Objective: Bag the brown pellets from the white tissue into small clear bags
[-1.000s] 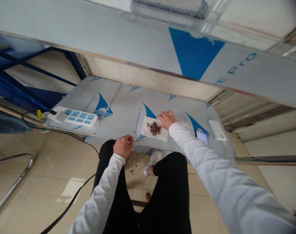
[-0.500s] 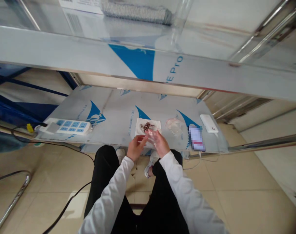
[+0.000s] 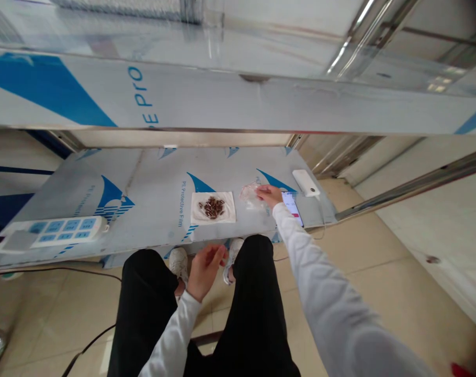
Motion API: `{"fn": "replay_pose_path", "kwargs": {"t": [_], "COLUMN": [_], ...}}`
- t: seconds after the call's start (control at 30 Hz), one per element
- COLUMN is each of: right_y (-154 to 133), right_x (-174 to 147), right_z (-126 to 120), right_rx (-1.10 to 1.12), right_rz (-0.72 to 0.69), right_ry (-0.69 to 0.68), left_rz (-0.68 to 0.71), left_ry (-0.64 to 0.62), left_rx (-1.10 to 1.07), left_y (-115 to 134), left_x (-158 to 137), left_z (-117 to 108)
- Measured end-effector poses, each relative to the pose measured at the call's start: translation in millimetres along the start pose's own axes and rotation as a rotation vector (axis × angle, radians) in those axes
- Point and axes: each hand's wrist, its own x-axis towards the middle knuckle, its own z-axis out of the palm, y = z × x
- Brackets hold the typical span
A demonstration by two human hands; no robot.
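My right hand (image 3: 270, 195) reaches over the lower shelf, fingertips closed on a crumpled clear plastic bag (image 3: 250, 196) that rests there. Whether one bag or more lie under the fingers, I cannot tell. My left hand (image 3: 205, 269) hovers before the shelf's front edge, above my legs, its fingers curled in and nothing visible in them. Between the two hands, a white square sheet (image 3: 194, 215) lies flat on the shelf. A pile of small, shiny dark-brown pieces (image 3: 213, 208) sits on it; their exact kind is too small to make out.
The lower shelf (image 3: 151, 183) is covered in printed protective film. At its left end lies a power strip (image 3: 65, 231). A phone (image 3: 292, 207) and a white power bank (image 3: 305, 183) with a cable are at the right. An upper shelf (image 3: 222, 104) overhangs it.
My hands have parted. The right went rightward to the plastic bag on the shelf; the left drew back toward my legs. The brown pile is now uncovered, and the view has swung right.
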Motion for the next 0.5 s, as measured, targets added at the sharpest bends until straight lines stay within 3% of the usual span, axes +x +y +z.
{"fn": "replay_pose_path", "kwargs": {"t": [0.13,0.33,0.5], "right_y": [7,18,27], "right_x": [34,43,50], "right_z": [11,19,16], "right_rx": [-0.297,-0.622,-0.746], "right_rz": [-0.013,-0.064,-0.073], "right_ry": [-0.007,0.056,-0.034], "left_rz": [-0.027,-0.001,0.009], "left_ry": [0.031,0.12,0.087], "left_rx": [0.017,0.044,0.053], "left_y": [-2,6,8], "left_x": [-10,-2,8], "left_z": [-17,-40,-42]}}
